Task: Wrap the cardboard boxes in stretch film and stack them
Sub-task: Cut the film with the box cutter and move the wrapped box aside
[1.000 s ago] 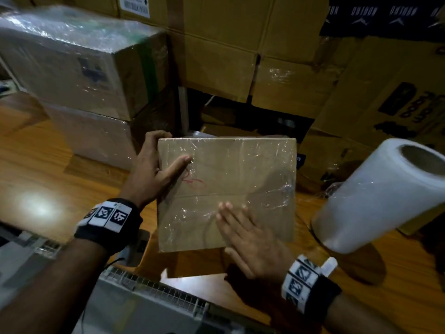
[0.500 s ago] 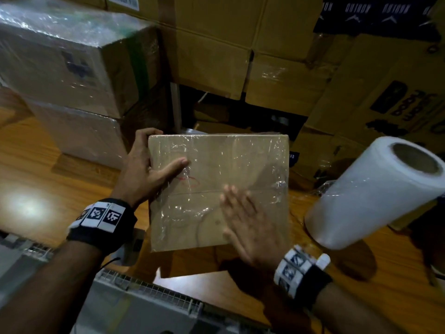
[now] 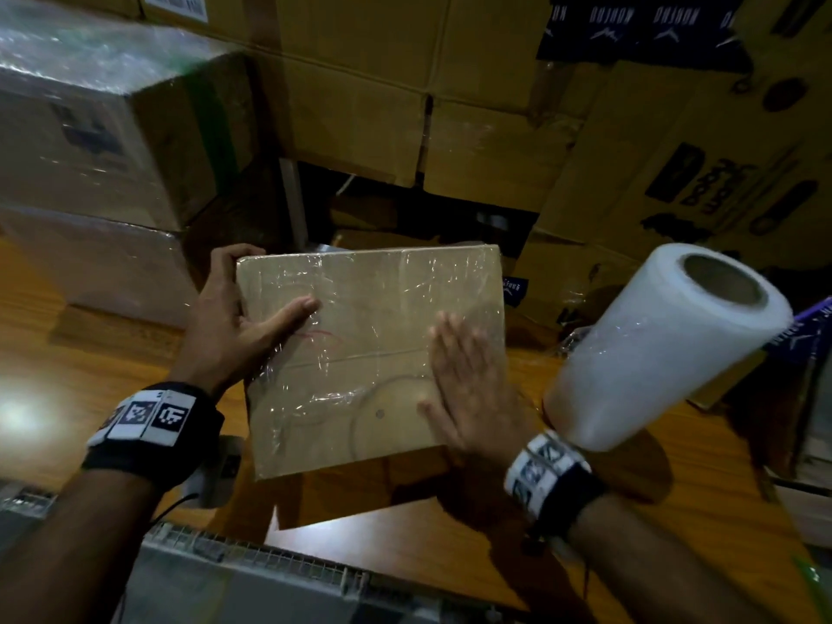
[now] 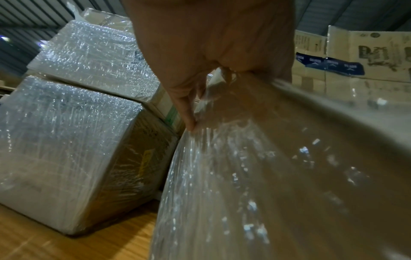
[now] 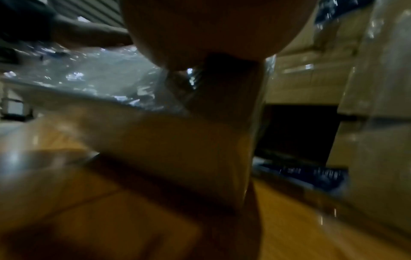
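A cardboard box point(image 3: 369, 353) covered in clear stretch film stands on the wooden table point(image 3: 90, 353) in the middle of the head view. My left hand point(image 3: 243, 322) grips its upper left edge, thumb on the top face and fingers curled over the far side. My right hand point(image 3: 468, 389) lies flat, fingers straight, on the right half of the top face. The left wrist view shows the filmed box point(image 4: 278, 176) close up, with my fingers point(image 4: 189, 112) at its edge. A white stretch film roll point(image 3: 666, 349) stands tilted to the right of the box.
Two film-wrapped boxes point(image 3: 103, 150) are stacked at the back left; they also fill the left wrist view as a wrapped stack point(image 4: 77, 140). Plain cardboard cartons point(image 3: 450, 105) wall off the back and right. A grey machine edge point(image 3: 270, 578) runs along the near side.
My right hand has slid from the box's near middle up and to the right across the film. The left hand keeps its grip. The box and roll stay put.
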Motion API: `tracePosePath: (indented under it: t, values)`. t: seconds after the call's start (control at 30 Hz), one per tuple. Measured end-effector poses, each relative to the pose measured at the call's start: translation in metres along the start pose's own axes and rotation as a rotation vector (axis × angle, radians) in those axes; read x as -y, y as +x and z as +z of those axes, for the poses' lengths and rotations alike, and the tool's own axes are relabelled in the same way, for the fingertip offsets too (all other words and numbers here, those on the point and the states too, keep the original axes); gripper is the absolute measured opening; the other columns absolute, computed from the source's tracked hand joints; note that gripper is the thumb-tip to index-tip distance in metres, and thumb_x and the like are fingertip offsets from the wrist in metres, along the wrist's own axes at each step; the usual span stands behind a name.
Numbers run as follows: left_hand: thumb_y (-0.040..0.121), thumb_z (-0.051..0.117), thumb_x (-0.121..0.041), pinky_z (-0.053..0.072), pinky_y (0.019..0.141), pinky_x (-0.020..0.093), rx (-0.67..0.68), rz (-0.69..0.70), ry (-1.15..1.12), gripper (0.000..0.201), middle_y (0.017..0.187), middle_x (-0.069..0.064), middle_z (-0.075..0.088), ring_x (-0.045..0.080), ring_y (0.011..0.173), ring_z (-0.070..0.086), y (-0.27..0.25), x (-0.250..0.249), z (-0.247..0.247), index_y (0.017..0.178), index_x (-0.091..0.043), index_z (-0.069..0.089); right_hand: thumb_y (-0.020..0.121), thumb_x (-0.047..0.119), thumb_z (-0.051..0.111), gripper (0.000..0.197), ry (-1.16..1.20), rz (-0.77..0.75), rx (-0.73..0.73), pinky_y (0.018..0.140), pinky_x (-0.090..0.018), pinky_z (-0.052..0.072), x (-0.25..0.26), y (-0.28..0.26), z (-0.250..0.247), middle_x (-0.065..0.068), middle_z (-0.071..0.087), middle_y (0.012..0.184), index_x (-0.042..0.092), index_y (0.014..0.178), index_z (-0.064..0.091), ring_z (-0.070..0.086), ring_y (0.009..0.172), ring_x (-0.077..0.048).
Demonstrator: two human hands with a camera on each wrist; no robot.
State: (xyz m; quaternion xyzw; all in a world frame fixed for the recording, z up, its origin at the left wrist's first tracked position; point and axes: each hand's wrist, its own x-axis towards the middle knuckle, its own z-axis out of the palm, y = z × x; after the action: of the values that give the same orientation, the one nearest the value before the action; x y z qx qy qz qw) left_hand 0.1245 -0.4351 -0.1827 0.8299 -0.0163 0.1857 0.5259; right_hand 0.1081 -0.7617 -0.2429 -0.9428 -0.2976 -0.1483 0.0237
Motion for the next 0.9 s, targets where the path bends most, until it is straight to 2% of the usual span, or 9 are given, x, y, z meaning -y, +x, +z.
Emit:
tracePosePath:
  t: [0.1,0.2,0.27,0.37,0.43,0.53,0.67,0.77,0.9]
  values:
    - [0.074,0.091,-0.045,0.061,0.088,0.045,-0.003,-0.001,-0.007,0.078,0.121,-0.003,0.063,0.016,0.108,0.067,0.002,-0.002,0.001,0.131,-0.036,0.039,0.108,0.050,0.042,0.079,0.128,-0.126,0.122,0.124,-0.057,0.025,0.018,-0.060,-0.001,-0.014,-0.004,0.173,0.004,0.164,0.012,-0.001,0.161,-0.030]
    - [0.073,0.091,-0.043,0.060,0.086,0.043,-0.004,0.002,-0.007,0.077,0.121,-0.001,0.063,0.017,0.107,0.068,0.003,-0.001,0.001,0.130,-0.036,0.039,0.105,0.043,0.051,0.068,0.287,-0.077,-0.020,0.120,-0.053,0.036,-0.008,-0.044,-0.026,-0.010,0.014,0.173,0.010,0.161,0.031,0.017,0.159,-0.026]
    - [0.074,0.091,-0.041,0.061,0.085,0.041,0.000,0.008,-0.010,0.075,0.121,0.000,0.063,0.017,0.107,0.069,0.003,-0.001,0.001,0.127,-0.040,0.039,0.106,0.045,0.045,0.071,0.216,0.073,-0.140,0.126,-0.051,0.023,-0.032,-0.004,-0.043,-0.012,0.010,0.173,0.008,0.163,0.024,0.010,0.160,-0.025]
    - [0.073,0.091,-0.040,0.061,0.083,0.039,-0.002,0.014,-0.008,0.071,0.120,0.001,0.063,0.015,0.105,0.069,0.002,-0.004,0.001,0.119,-0.052,0.038,0.107,0.048,0.041,0.082,0.122,0.136,-0.088,0.130,-0.048,0.002,-0.050,0.044,-0.044,-0.014,-0.014,0.172,0.004,0.164,0.003,-0.014,0.159,-0.022]
    - [0.073,0.091,-0.040,0.061,0.084,0.043,0.001,0.016,-0.009,0.070,0.121,0.002,0.064,0.018,0.105,0.069,0.002,-0.004,0.002,0.118,-0.053,0.038,0.107,0.046,0.041,0.084,0.121,0.152,-0.073,0.130,-0.050,0.003,-0.047,0.042,-0.028,-0.015,-0.018,0.171,0.001,0.163,-0.003,-0.016,0.159,-0.024]
    - [0.073,0.092,-0.043,0.061,0.086,0.049,-0.003,0.007,0.011,0.074,0.121,0.003,0.064,0.021,0.106,0.070,0.006,0.002,0.002,0.126,-0.041,0.040,0.107,0.048,0.039,0.086,0.123,0.138,0.009,0.129,-0.055,0.007,-0.019,-0.008,-0.009,-0.016,-0.019,0.171,0.001,0.163,-0.007,-0.013,0.159,-0.029]
    - [0.072,0.093,-0.047,0.061,0.088,0.052,-0.020,0.007,0.008,0.079,0.119,0.001,0.065,0.020,0.105,0.070,0.007,0.007,0.002,0.129,-0.035,0.040,0.106,0.055,0.045,0.087,0.093,-0.046,0.078,0.126,-0.052,0.011,0.008,-0.071,-0.006,-0.015,-0.007,0.173,0.002,0.164,0.009,-0.003,0.160,-0.030]
    - [0.070,0.093,-0.054,0.061,0.089,0.051,-0.014,0.008,0.006,0.081,0.118,0.000,0.067,0.018,0.104,0.070,0.008,0.006,0.002,0.129,-0.033,0.040,0.106,0.054,0.044,0.081,0.138,-0.006,-0.037,0.130,-0.052,0.009,-0.002,-0.018,-0.028,-0.014,-0.005,0.173,0.007,0.164,0.015,-0.003,0.161,-0.027]
    - [0.072,0.093,-0.051,0.062,0.088,0.050,-0.006,-0.005,0.020,0.079,0.121,0.001,0.066,0.020,0.105,0.071,0.007,0.008,-0.001,0.129,-0.036,0.040,0.107,0.057,0.029,0.082,0.021,0.115,-0.027,0.130,-0.051,0.002,0.003,0.063,-0.030,-0.017,-0.017,0.171,0.008,0.165,-0.001,-0.015,0.159,-0.027]
